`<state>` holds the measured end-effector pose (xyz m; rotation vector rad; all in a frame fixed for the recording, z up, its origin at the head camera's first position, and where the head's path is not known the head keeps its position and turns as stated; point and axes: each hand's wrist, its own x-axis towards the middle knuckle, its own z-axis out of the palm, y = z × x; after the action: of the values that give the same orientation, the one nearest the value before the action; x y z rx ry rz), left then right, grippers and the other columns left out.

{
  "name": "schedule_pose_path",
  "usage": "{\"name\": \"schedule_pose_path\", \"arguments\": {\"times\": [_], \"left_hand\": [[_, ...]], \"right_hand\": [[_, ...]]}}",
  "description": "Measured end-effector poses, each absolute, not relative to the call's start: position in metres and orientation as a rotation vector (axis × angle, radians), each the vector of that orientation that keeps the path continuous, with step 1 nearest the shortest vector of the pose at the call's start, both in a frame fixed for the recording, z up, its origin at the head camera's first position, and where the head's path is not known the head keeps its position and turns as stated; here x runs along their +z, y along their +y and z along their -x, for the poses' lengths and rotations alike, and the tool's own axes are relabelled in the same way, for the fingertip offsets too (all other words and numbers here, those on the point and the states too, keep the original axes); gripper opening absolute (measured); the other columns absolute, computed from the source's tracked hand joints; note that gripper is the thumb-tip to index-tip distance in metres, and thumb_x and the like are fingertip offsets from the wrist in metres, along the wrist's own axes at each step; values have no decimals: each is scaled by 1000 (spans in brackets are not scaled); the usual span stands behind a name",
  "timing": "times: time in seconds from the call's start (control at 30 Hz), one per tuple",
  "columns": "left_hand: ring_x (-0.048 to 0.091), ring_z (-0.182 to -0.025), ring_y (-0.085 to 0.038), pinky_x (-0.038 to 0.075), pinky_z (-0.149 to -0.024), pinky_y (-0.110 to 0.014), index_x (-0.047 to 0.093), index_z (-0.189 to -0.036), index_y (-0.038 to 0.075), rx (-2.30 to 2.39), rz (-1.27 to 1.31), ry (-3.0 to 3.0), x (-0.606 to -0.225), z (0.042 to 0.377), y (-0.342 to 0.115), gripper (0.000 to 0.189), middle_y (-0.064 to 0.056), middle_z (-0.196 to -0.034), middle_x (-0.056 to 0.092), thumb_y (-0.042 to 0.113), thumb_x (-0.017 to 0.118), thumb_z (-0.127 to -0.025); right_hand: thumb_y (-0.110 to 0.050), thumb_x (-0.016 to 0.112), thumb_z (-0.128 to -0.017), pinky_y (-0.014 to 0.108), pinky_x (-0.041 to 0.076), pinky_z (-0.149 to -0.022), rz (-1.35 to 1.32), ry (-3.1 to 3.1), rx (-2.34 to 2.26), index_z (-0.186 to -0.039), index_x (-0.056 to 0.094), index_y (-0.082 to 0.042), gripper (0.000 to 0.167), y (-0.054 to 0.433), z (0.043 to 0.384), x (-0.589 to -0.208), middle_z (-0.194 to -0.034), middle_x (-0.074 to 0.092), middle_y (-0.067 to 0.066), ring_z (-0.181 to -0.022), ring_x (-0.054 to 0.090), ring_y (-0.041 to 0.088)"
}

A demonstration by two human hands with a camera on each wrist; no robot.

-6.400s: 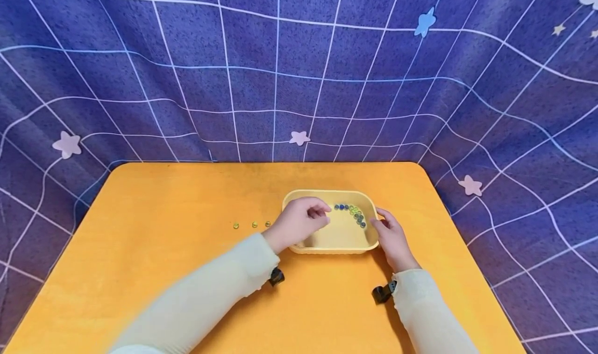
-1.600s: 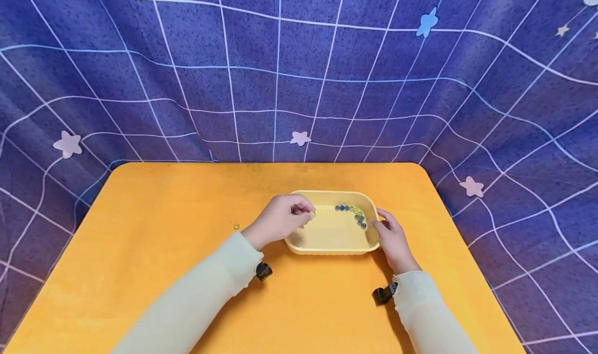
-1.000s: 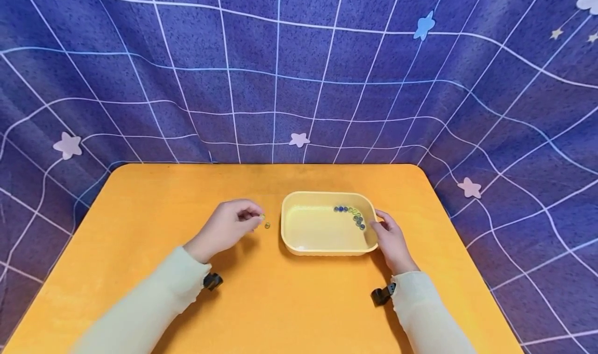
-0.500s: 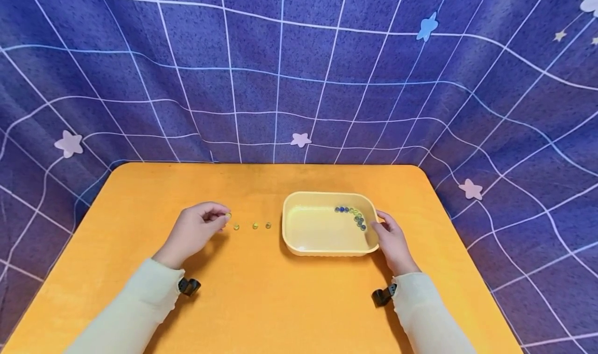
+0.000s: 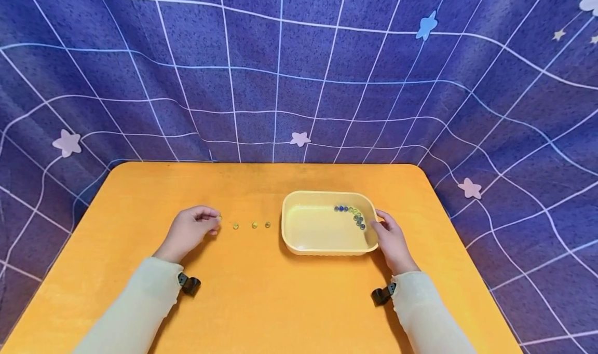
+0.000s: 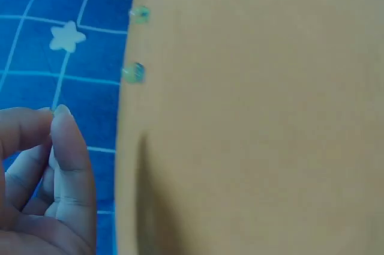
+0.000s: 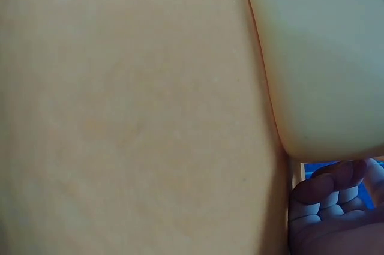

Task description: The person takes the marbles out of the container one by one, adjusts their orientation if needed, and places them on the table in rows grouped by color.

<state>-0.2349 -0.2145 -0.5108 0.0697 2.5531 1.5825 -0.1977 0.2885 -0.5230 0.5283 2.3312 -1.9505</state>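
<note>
My left hand (image 5: 188, 230) pinches a small yellowish glass marble (image 5: 220, 217) between thumb and fingertips, at the left end of a row. In the left wrist view the thumb and index tips (image 6: 62, 111) meet and mostly hide it. Three clear marbles with yellow-green swirls lie spaced out on the table: the left one (image 5: 235, 226), the middle one (image 5: 254, 225) and the right one (image 5: 268, 224). The right hand (image 5: 393, 240) holds the right rim of a pale yellow plastic tub (image 5: 317, 234), thumb inside, fingers outside. Several blue, yellow and greyish marbles (image 5: 356, 214) line up inside it.
The orange table (image 5: 280, 302) ends at a blue curtain (image 5: 252, 94) with a white grid and stars. Each wrist wears a small black camera, the left one (image 5: 189, 284) and the right one (image 5: 384, 294).
From over the tub, my left hand has travelled left past the three marbles, carrying the yellowish marble, and lately lowered a little. The right hand and the tub have stayed put.
</note>
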Motion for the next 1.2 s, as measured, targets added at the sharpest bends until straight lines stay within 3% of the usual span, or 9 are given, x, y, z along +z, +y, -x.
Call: {"name": "schedule_pose_path", "arguments": {"times": [0.37, 1.2], "left_hand": [[71, -85, -25, 60, -75, -32, 71, -113, 0, 1520, 23, 2505, -529, 239, -224, 23, -14, -102, 72, 18, 70, -100], [66, -76, -23, 53, -78, -38, 73, -106, 5, 1340, -14, 2622, -526, 240, -217, 16, -7, -85, 72, 18, 71, -97]], "right_hand": [[-31, 54, -108, 28, 56, -84, -517, 2337, -1931, -154, 48, -20, 48, 290, 198, -523, -128, 52, 19, -111, 57, 31], [-29, 54, -108, 27, 56, -83, -513, 2332, -1933, -154, 48, -18, 47, 291, 199, -524, -126, 52, 21, -109, 58, 32]]}}
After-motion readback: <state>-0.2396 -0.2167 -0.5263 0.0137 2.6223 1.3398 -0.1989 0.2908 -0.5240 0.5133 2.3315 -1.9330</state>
